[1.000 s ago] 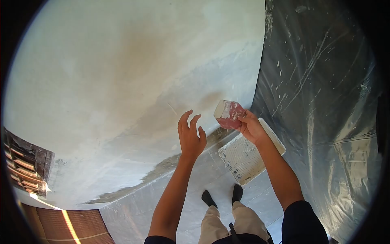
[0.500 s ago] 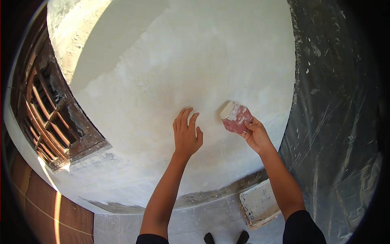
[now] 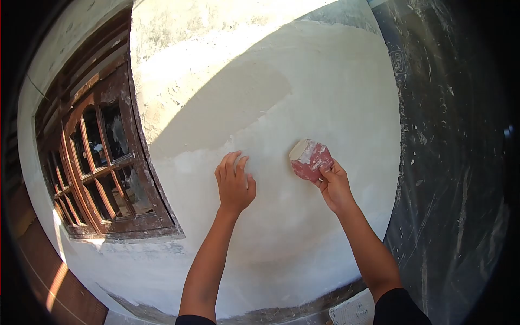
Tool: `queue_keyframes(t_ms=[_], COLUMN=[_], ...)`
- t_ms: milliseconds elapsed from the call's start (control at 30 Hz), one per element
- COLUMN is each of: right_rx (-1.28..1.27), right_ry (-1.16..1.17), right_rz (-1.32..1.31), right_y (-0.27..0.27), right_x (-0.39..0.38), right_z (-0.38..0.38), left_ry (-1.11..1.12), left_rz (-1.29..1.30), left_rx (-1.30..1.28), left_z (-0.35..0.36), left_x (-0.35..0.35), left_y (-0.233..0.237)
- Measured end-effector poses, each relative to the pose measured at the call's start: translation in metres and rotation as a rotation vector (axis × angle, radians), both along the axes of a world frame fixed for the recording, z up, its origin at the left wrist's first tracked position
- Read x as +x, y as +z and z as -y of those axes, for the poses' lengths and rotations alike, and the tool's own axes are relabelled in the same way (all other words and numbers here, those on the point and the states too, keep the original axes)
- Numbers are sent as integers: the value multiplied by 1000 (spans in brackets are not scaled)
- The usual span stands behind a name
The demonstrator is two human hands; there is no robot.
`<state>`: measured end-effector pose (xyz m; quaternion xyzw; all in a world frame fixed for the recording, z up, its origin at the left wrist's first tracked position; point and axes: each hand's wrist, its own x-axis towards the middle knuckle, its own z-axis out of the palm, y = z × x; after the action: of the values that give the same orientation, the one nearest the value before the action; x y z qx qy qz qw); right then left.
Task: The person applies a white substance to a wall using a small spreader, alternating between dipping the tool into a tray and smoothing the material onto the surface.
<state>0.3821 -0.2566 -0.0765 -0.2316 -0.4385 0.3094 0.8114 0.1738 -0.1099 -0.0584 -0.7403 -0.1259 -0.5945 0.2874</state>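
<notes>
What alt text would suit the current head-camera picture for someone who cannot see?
A person's right hand holds a red, white-smeared object before a pale wall; the left hand is raised, empty, fingers curled. A brown-framed window stands left, dark plastic sheeting right.

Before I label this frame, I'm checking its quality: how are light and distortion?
Head view: sun brightens the wall at upper left, with a slanting shadow edge; head view: distortion bows the window, corners black; head view: right hand and red object look fairly sharp.
</notes>
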Motion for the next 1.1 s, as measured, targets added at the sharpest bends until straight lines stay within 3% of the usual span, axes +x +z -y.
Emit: queue_keyframes(t_ms=[233, 333, 500, 567, 700, 933, 1033, 1100], right_rx=[105, 240, 417, 533, 489, 361, 379, 382], right_ry=[-182, -628, -924, -1320, -1554, -1607, -1618, -1624], right_rz=[78, 435, 733, 974, 1076, 1181, 1150, 979], right_y=[41, 47, 43, 41, 26, 3, -5, 1], right_x=[-43, -59, -93, -101, -108, -122, -120, -116], right_z=[-21, -30, -57, -71, -108, -125, -103, -81], left_ry=[85, 114, 75, -1, -17, -66, -62, -61], left_rz=[107, 137, 149, 180, 214, 190, 149, 134], left_rx=[176, 266, 340, 335, 306, 290, 285, 283], left_z=[-35, -51, -61, -61, -61, -63, -61, -61], left_x=[-28, -32, -33, -33, -34, -34, -35, -33], left_y=[62, 73, 70, 72, 70, 70, 71, 72])
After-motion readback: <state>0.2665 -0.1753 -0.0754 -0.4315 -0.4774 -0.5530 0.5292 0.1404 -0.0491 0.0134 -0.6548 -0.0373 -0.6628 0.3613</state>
